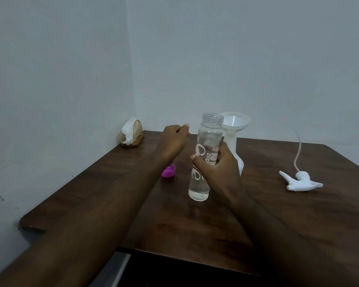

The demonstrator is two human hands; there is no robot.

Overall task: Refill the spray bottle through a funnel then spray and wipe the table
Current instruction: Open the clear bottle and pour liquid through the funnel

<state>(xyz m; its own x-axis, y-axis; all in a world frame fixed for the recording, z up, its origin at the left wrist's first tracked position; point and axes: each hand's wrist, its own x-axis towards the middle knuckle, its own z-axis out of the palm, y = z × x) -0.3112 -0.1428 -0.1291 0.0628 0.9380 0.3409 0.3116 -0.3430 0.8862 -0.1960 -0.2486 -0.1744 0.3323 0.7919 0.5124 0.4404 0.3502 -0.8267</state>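
White print seen on clear cylindrical plastic bottle (210,131), lettering turned sideways along wall. Letters "zep" made out in one line, reading uncertain. Second line beside it too blurred to be read. Large white looped emblem printed next to lettering. Part of print covered by right hand (218,170).
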